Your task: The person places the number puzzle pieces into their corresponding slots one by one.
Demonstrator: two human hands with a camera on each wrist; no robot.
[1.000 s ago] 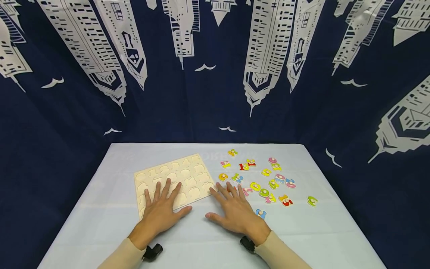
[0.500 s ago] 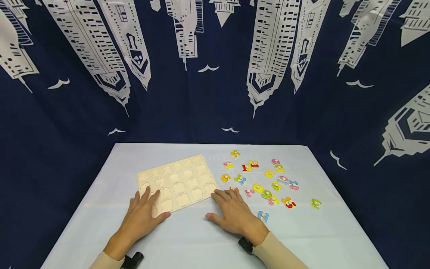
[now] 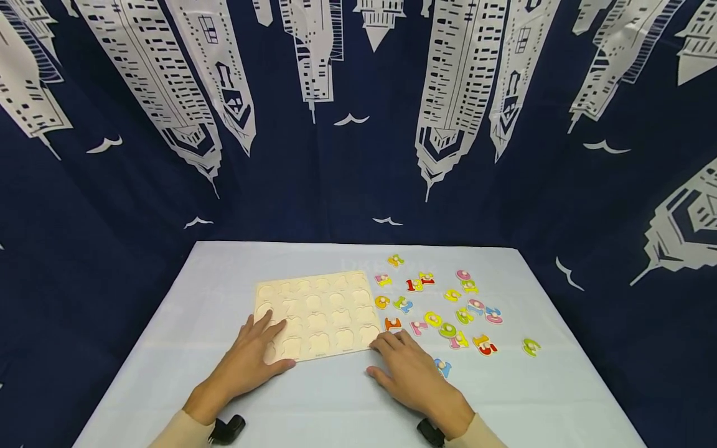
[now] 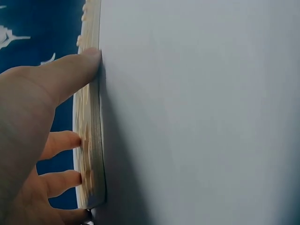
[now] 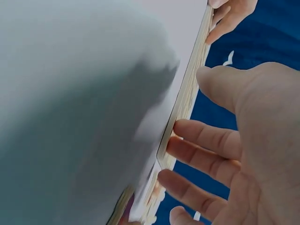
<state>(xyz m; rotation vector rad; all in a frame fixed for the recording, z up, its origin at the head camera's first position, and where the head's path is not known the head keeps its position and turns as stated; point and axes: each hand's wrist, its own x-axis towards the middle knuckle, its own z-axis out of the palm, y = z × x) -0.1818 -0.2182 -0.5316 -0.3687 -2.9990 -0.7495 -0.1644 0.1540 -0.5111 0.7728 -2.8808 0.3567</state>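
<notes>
Wooden board (image 3: 327, 314) runs longways left-to-right, my left hand (image 3: 246, 356) and right hand (image 3: 417, 374) touching its 2 near corners, fingers loose.

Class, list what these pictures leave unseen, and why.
Head: part of the board, hidden behind the left hand.
Head: part of the blue piece, hidden behind the right hand.
Head: tiny marks on the board's near edge, too small to read.
Head: the left sleeve, cut off by the bottom edge.
Right wrist: the wood-edged piece, cut off by the bottom edge.
</notes>
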